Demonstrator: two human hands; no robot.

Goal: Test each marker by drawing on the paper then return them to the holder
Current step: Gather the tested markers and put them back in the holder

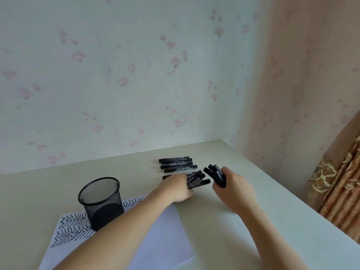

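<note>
Both hands are gathering markers on the bench: left hand (176,187) curling round a few (196,181), right hand (232,187) gripping a bundle (216,175). Light, stiff, probably slick barrels; grip mid-barrel. More (176,164) lying beyond; mesh holder (101,201) near-left on paper (165,236).

The camera sits on my head, looking forward and down over my desk (243,201) from close above. It faces the wallpapered corner (239,94), tilted. It's the only view.
</note>
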